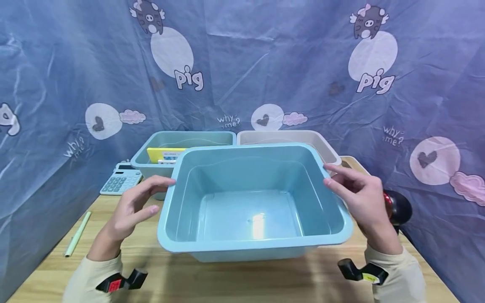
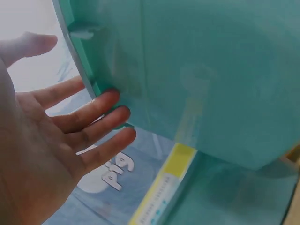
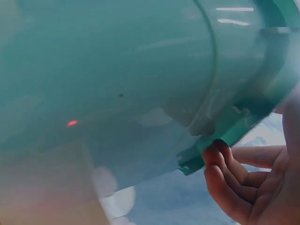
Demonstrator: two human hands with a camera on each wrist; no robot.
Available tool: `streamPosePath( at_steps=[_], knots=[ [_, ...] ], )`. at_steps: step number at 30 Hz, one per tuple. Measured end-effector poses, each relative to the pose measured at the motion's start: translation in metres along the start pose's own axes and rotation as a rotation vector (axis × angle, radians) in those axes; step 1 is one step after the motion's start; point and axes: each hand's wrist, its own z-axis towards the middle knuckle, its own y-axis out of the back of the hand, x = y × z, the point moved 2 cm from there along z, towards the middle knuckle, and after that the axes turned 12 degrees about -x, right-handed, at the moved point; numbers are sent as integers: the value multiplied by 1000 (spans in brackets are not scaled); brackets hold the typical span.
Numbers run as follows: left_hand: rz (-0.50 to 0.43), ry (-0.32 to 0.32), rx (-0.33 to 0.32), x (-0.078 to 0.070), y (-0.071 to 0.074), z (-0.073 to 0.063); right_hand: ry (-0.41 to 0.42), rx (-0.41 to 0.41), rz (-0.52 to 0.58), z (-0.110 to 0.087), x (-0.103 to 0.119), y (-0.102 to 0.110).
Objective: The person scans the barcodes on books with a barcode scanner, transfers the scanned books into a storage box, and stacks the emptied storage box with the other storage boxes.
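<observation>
An empty light-blue plastic basin (image 1: pixel 250 210) is held off the wooden table, its opening tilted toward me. At its left side, my left hand (image 1: pixel 137 206) supports it with nearly straight fingers, their tips against the outer wall under the rim; the thumb stands apart from it. In the left wrist view, those fingers (image 2: pixel 101 115) touch the basin's outside (image 2: pixel 197 70). My right hand (image 1: pixel 358 198) grips the right rim, with thumb and index finger at the edge. The right wrist view shows its other fingers (image 3: pixel 220 173) curled under the rim.
Behind stand another blue basin (image 1: pixel 193 136), with a yellow-covered book (image 1: pixel 154 155) in it, and a white basin (image 1: pixel 280 135). A calculator (image 1: pixel 120 182) and a pale green pen (image 1: pixel 78 234) lie left. At right is a black-and-red object (image 1: pixel 399 208), partly hidden. Patterned blue cloth (image 1: pixel 242 63) surrounds the table.
</observation>
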Motion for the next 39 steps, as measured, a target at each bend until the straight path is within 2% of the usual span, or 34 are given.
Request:
streamPosePath(
  at_steps=[3, 5, 7, 11, 15, 18, 20, 26, 30, 34, 37, 39],
  knots=[
    [-53, -69, 44, -7, -3, 7, -11, 3, 241, 6, 7, 13],
    [-88, -103, 61, -10, -6, 13, -22, 26, 357, 11, 13, 20],
    [-115, -118, 64, -12, -10, 21, -51, 50, 428, 16, 18, 27],
    [-133, -92, 25, -15, -17, 40, -96, 61, 533, 31, 25, 35],
    [-111, -22, -39, -15, -22, 64, -94, 51, 664, 54, 30, 39],
    [-64, 56, -88, -12, -26, 83, -85, 29, 697, 73, 34, 40],
    [-65, 99, -115, -8, -29, 97, -82, 13, 717, 87, 36, 42],
    [-157, 238, -171, 3, -42, 142, -118, -36, 745, 125, 34, 39],
    [-135, 309, -157, 13, -53, 167, -177, -33, 709, 143, 24, 35],
    [-82, 323, -125, 26, -65, 191, -270, -24, 716, 160, 11, 33],
    [-70, 331, -104, 36, -72, 208, -296, -48, 698, 173, 4, 29],
    [-86, 357, -105, 44, -75, 217, -300, -68, 683, 181, 1, 25]
  ],
)
